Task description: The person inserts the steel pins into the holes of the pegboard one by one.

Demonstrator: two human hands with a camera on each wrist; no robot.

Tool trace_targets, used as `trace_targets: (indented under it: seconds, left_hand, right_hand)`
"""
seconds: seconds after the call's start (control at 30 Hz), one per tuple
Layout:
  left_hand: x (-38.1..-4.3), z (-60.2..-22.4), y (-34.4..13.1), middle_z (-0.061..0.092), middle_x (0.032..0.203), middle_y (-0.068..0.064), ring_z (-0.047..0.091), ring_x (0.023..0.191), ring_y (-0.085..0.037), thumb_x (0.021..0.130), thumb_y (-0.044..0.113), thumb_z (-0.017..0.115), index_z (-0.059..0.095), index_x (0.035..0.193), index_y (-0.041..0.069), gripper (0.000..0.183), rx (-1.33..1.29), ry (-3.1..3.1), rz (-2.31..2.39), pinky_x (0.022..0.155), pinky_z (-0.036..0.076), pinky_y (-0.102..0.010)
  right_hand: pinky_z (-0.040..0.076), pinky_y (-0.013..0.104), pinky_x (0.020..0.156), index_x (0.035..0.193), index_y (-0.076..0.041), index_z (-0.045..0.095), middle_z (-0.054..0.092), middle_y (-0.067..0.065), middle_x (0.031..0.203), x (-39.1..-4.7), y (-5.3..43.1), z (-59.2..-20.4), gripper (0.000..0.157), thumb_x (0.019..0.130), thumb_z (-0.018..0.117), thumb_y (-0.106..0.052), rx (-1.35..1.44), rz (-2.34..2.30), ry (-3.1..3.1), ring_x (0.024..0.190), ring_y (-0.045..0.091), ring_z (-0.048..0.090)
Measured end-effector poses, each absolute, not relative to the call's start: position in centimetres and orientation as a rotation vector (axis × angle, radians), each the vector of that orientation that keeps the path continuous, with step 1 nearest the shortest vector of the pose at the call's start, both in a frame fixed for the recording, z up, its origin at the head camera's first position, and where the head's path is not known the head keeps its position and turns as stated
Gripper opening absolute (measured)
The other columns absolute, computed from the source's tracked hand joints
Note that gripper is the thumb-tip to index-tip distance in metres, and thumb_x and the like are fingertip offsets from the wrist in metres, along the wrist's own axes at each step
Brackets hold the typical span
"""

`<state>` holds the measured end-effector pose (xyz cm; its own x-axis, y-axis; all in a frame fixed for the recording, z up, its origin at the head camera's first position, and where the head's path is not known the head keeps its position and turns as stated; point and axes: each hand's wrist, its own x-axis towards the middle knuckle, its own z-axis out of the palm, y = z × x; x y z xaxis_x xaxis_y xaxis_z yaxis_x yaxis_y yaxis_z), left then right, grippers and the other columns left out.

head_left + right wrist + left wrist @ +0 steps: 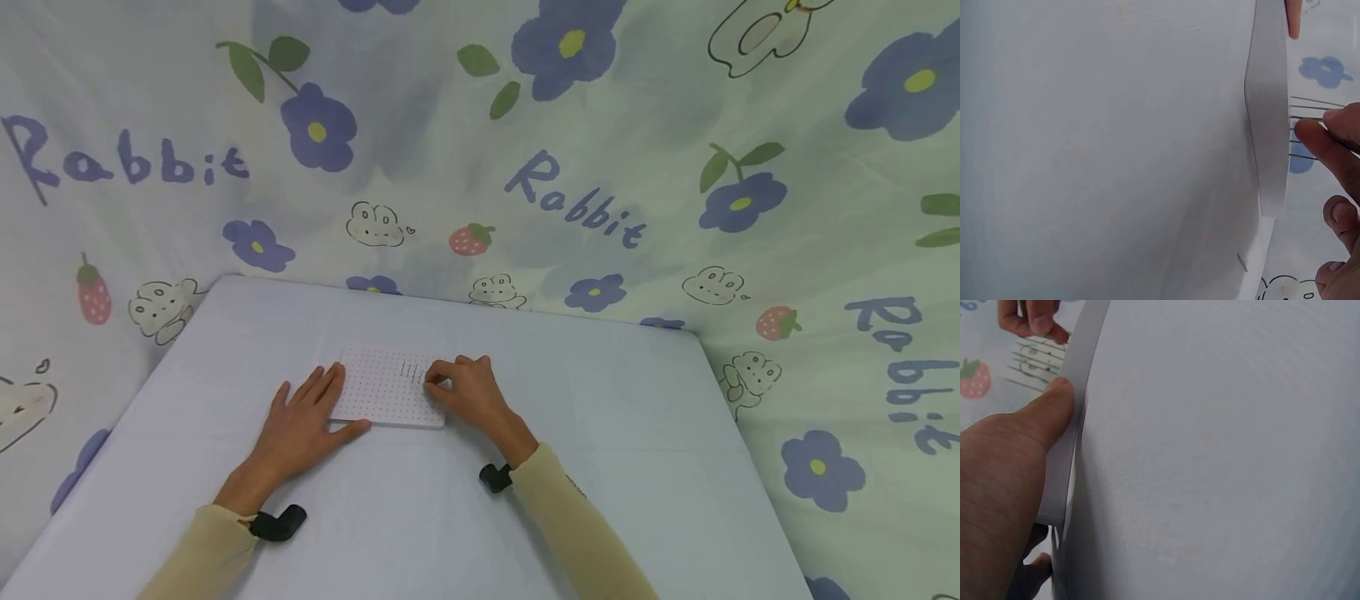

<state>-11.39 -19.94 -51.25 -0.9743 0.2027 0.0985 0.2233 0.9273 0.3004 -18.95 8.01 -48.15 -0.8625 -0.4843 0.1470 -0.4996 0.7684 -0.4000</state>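
Observation:
A white pegboard (375,400) with a grid of small holes lies on the table. Several thin dark pins (408,369) stand in a row near its far right part. My left hand (300,425) rests against the board with straight fingers along its left side, and the thumb touches the front edge. Over the right part of the board, my right hand (468,392) pinches a thin pin (1307,117) between thumb and index finger, right beside the standing ones. In the right wrist view the other fingers are bent away from it.
The table (600,467) has a white cover. A small thin pin-like piece (1242,262) lies on it near the board in the right wrist view. Behind the table hangs a printed curtain (420,150) with flowers and rabbits.

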Motion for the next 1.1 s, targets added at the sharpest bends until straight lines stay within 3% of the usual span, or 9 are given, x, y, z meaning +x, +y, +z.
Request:
trace_targets:
  seconds: [0.57,1.1]
  left_hand:
    - [-11.4,-51.4,-20.1,0.030,0.162,-0.021,0.025,0.149,-0.043,0.088,0.072,0.058,0.029,0.156,-0.002,0.105,-0.332,-3.029,-0.483,0.114,0.012,-0.072]
    - [-11.5,-51.2,-19.9,0.029,0.162,-0.022,0.024,0.149,-0.044,0.088,0.072,0.057,0.028,0.156,-0.002,0.105,-0.333,-3.031,-0.489,0.114,0.011,-0.073]
  right_hand:
    - [0.030,0.032,0.078,0.098,-0.028,0.076,0.075,-0.019,0.093,-18.6,7.8,-47.9,0.011,0.093,0.072,-0.037,0.743,0.624,-2.956,0.073,0.004,0.046]
    - [0.034,0.039,0.085,0.107,-0.027,0.075,0.074,-0.016,0.102,-20.6,12.0,-45.8,0.013,0.095,0.071,-0.031,0.646,0.695,-3.016,0.084,0.009,0.050]
